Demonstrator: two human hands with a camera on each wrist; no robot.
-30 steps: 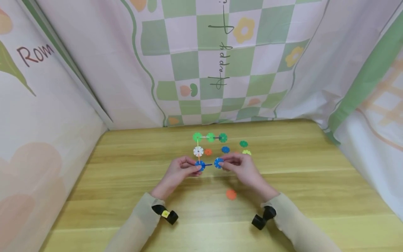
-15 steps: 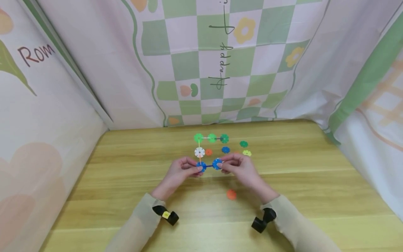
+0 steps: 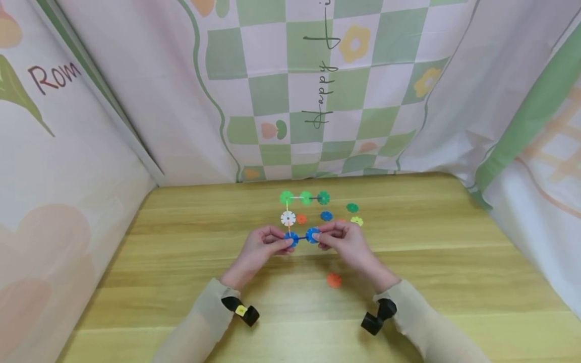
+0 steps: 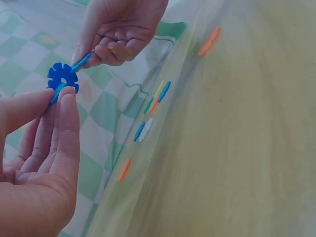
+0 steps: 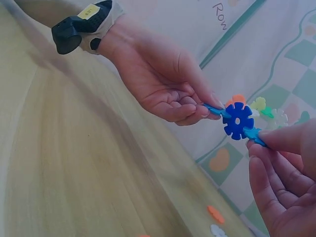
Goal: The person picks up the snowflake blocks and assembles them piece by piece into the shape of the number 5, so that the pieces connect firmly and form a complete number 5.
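Note:
Between thumb and fingers, my left hand (image 3: 260, 247) pinches a blue snowflake disc (image 3: 291, 239) at the near corner of a linked chain. My right hand (image 3: 349, 245) pinches another blue snowflake disc (image 3: 311, 235). A dark blue disc (image 5: 238, 121), edge-on in the head view, joins these two. From the left-hand disc the chain runs away through an orange disc (image 3: 289, 229), a white disc (image 3: 288, 218) and a yellow edge-on disc (image 3: 287, 206). It then turns right along light green (image 3: 305, 197) and darker green (image 3: 324, 197) discs. The chain appears raised above the table.
Loose discs lie on the wooden table (image 3: 181, 262): orange (image 3: 333, 280) in front, another orange (image 3: 301, 219) beside the chain, blue (image 3: 326, 216), green (image 3: 352, 207) and yellow (image 3: 356, 221) to the right. A patterned curtain (image 3: 313, 91) stands behind the table.
The right-hand blue disc moved left, closing the gap to the dark blue disc, and now meets it. My left hand keeps its pinch with only a slight shift.

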